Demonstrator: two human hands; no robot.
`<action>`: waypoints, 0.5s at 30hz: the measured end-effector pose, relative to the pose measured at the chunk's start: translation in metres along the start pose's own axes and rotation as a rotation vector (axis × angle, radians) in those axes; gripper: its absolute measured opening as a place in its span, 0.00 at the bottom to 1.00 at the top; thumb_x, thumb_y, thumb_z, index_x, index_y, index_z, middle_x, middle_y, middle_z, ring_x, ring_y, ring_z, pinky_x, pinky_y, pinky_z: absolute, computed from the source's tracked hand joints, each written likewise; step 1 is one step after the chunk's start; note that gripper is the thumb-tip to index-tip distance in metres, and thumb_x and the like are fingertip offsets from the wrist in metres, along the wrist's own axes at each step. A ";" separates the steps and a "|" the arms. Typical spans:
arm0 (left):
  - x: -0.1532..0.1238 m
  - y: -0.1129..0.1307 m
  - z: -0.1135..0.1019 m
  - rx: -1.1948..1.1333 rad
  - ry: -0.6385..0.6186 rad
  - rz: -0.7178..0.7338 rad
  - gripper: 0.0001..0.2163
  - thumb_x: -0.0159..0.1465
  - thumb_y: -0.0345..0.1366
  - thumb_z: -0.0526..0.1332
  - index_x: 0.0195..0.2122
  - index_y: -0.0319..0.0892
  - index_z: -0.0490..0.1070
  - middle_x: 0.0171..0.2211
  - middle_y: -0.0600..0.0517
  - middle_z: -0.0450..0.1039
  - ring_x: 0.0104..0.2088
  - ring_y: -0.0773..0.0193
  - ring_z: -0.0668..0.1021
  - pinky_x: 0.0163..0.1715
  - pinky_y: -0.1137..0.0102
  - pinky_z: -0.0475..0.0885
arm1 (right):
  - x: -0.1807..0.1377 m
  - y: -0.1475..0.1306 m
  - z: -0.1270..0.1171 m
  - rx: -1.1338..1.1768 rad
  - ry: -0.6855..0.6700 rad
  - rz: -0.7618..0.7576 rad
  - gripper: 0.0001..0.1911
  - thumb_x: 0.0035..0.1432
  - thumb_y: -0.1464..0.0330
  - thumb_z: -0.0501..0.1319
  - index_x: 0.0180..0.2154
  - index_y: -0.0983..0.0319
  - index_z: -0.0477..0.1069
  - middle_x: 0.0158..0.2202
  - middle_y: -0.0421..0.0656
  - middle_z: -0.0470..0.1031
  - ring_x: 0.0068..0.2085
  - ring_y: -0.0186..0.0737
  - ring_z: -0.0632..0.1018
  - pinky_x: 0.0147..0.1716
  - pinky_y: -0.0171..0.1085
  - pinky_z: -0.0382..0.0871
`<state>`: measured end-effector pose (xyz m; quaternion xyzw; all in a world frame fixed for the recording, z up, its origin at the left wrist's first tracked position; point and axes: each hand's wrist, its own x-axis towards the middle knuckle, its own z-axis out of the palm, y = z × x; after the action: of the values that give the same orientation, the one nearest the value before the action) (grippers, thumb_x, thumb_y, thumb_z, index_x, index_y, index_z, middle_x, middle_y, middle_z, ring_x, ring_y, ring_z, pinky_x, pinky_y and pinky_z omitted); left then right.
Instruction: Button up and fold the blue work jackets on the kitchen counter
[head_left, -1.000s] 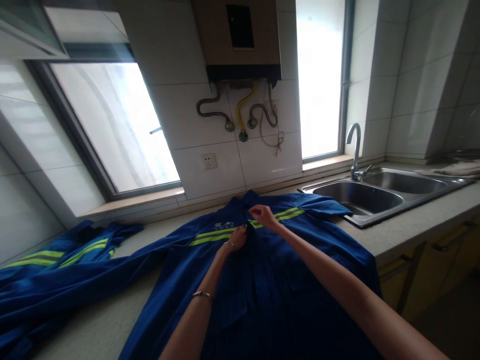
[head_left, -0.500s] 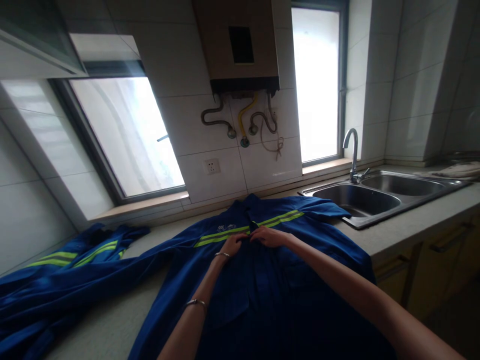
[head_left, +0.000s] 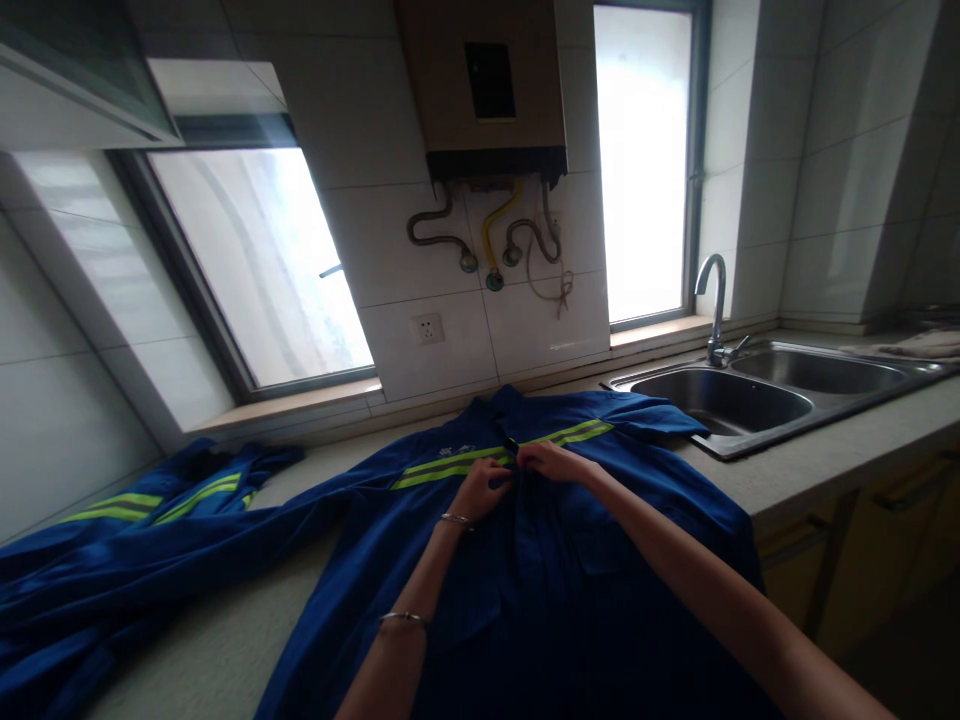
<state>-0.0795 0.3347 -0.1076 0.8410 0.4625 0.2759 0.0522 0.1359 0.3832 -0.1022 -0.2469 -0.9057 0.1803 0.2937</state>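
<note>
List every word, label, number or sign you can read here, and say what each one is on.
Nothing can be read for certain.
White emblem with characters on the chest of the blue work jacket, above the reflective stripe by the left hand: too small and blurred to read.
Dark panel on the wall-mounted water heater: no legible digits or brand.
Wall socket: no readable marking.

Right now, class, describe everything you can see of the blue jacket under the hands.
The blue jacket lies front-up, spread flat on the grey counter, collar toward the wall. It looks like woven work cloth, with yellow-green stripes across the chest. One sleeve stretches left. The left hand and right hand pinch its front opening.
</note>
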 end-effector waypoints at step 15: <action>0.000 0.024 0.000 0.063 -0.190 0.008 0.09 0.58 0.31 0.56 0.30 0.40 0.76 0.37 0.45 0.73 0.41 0.58 0.73 0.43 0.68 0.66 | -0.001 -0.004 0.000 -0.049 -0.085 -0.054 0.12 0.55 0.73 0.57 0.42 0.62 0.73 0.38 0.43 0.75 0.39 0.36 0.73 0.41 0.33 0.63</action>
<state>-0.0616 0.3212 -0.0991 0.8664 0.4606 0.1804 0.0685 0.1348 0.3798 -0.1009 -0.2216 -0.9278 0.1605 0.2537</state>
